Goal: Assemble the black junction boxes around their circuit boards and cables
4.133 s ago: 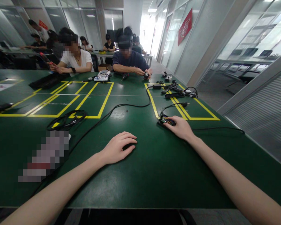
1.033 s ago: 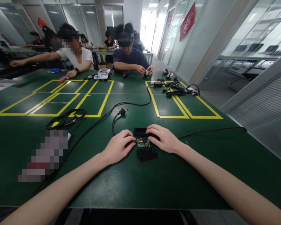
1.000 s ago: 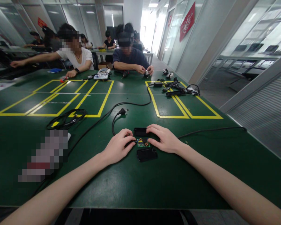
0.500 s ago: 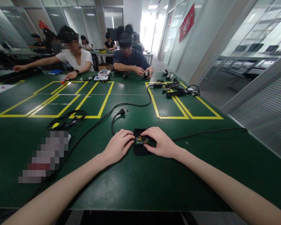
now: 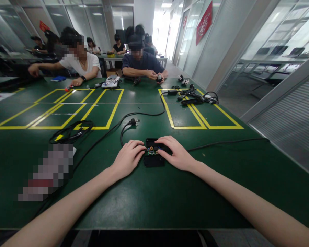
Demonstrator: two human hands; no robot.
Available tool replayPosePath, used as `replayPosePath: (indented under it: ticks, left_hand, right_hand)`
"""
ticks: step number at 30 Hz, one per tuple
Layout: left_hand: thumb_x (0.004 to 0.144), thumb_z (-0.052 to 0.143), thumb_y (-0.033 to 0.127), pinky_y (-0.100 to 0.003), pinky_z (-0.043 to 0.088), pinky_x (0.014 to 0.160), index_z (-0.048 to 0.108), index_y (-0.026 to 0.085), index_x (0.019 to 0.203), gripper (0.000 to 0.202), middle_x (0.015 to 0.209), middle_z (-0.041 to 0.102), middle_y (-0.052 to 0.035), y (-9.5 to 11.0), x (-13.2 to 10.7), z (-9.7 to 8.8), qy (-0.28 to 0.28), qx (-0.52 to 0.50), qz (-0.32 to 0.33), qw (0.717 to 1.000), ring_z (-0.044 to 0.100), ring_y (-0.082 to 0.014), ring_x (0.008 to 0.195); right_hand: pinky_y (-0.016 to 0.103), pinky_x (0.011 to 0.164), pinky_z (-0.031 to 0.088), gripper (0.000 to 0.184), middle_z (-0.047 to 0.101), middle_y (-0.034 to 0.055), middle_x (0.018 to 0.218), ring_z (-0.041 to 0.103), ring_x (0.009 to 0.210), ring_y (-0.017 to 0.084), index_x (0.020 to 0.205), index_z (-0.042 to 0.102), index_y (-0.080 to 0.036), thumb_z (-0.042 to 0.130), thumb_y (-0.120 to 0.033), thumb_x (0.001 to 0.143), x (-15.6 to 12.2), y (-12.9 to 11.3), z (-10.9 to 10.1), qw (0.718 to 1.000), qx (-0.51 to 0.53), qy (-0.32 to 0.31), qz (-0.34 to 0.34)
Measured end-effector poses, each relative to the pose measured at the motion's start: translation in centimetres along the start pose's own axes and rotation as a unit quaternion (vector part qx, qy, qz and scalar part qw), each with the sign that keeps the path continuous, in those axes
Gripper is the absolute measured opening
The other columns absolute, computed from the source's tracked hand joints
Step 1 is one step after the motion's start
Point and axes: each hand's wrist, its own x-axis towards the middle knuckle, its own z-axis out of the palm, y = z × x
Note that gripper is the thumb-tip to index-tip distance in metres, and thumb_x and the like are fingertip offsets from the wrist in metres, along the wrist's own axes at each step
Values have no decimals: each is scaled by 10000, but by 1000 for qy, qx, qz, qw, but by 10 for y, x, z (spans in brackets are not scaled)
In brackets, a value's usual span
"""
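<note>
A small green circuit board (image 5: 151, 151) with copper-coloured coils lies between my hands in the middle of the table. Behind it is one half of a black plastic case (image 5: 150, 141), and the other case half (image 5: 153, 161) lies in front, nearer to me. At the board's left end, my left hand (image 5: 130, 156) is closed, thumb and fingertips pinched together where a cable comes in. My right hand (image 5: 176, 154) grips the opposite end between thumb and fingers, hiding that part. A black cable (image 5: 229, 142) runs out to the right from under it.
A power plug (image 5: 133, 122) on a short cord lies behind my left hand. Further left are a coiled black cable (image 5: 72, 132) and a blurred-out object (image 5: 50, 171). A tangle of black adapters (image 5: 195, 96) lies at the back right. Two co-workers sit across the table.
My right thumb has shifted up and off the front case half, so more of that half shows. Across the table, the left co-worker's outstretched arm has drawn inward. The view has shifted slightly.
</note>
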Motion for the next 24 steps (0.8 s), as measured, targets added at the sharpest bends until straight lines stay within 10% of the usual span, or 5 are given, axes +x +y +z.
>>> replayPosePath:
  ticks: [17, 24]
  left_hand:
    - [968, 558, 204, -279, 500, 667, 700, 171, 938, 149, 786, 685, -29, 12, 1, -19, 101, -79, 13, 992, 633, -165, 698]
    - [886, 551, 192, -210, 463, 571, 683, 179, 915, 136, 760, 705, 1, 12, -3, -23, 38, -138, 18, 990, 629, -116, 607]
  right_hand:
    - [250, 579, 454, 124, 721, 34, 819, 585, 597, 128, 984, 686, -184, 577, -241, 999, -6, 6, -32, 998, 4, -58, -38]
    - [236, 577, 437, 90, 692, 18, 773, 580, 587, 118, 945, 668, -185, 588, -215, 973, -8, -6, -34, 994, 21, -91, -51]
